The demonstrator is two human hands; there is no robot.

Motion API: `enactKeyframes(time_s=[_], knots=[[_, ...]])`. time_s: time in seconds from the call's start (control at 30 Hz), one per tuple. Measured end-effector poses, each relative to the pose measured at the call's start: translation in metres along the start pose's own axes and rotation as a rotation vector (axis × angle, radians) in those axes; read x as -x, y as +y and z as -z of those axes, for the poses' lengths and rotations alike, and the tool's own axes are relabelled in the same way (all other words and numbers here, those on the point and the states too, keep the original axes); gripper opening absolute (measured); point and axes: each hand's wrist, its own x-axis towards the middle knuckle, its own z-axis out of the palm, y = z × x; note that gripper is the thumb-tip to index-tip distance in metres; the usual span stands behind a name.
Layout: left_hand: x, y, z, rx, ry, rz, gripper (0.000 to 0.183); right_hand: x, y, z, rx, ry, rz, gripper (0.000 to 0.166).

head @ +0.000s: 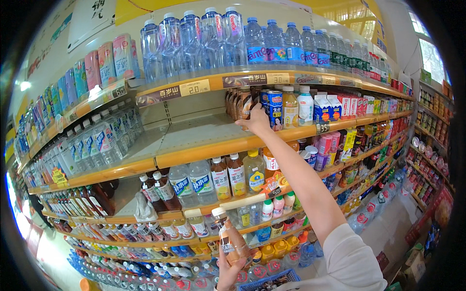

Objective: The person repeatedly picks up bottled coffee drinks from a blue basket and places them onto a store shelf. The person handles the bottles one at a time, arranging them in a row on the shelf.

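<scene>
My left hand (229, 272), low in the view, holds a brown bottled coffee drink (230, 238) with a white cap. The bottle leans a little, cap up, in front of the lower shelves. My right hand (257, 122) reaches up to the second shelf, its thumb and fingers around a brown drink bottle (246, 109). Similar brown bottles (233, 102) stand in a row behind and left of it. Just right of the hand are blue cans (275, 109) and a yellow drink bottle (290, 109). The fingers hide part of the gripped bottle.
Large water bottles (191, 40) line the top shelf above my right hand. A yellow shelf edge (218, 145) runs below that hand. A grey-white cloth or glove (144, 208) hangs over a lower edge. A blue basket (271, 282) holding dark items sits below my left hand.
</scene>
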Motion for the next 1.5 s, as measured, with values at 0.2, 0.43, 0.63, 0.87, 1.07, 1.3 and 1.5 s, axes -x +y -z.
enactKeyframes(time_s=[0.2, 0.43, 0.63, 0.87, 1.07, 1.3, 1.5], knots=[[-0.032, 0.034, -0.011, -0.253, -0.132, -0.130, 0.080, 0.100, -0.007, 0.036, -0.385, -0.218, 0.221, 0.058], [-0.138, 0.084, -0.085, -0.952, -0.334, -0.585, 0.080, 0.178, 0.000, 0.089, -1.045, -0.695, 0.236, 0.064], [-0.241, 0.119, -0.148, -1.062, -0.368, -1.252, 0.072, 0.095, -0.013, 0.104, -0.781, -0.207, 0.400, 0.059], [-0.306, 0.103, -0.162, -1.089, -0.350, -1.031, 0.065, 0.038, 0.012, 0.085, -0.618, -0.140, 0.421, 0.058], [-0.321, 0.109, -0.158, -1.131, -0.349, -0.814, 0.073, 0.016, 0.016, 0.071, -0.549, -0.218, 0.382, 0.059], [-0.332, 0.107, -0.156, -1.079, -0.412, -0.732, 0.071, 0.013, 0.015, 0.065, -0.616, -0.224, 0.389, 0.056], [-0.332, 0.105, -0.157, -1.065, -0.448, -0.783, 0.068, 0.021, 0.009, 0.076, -0.477, -0.182, 0.384, 0.059]])
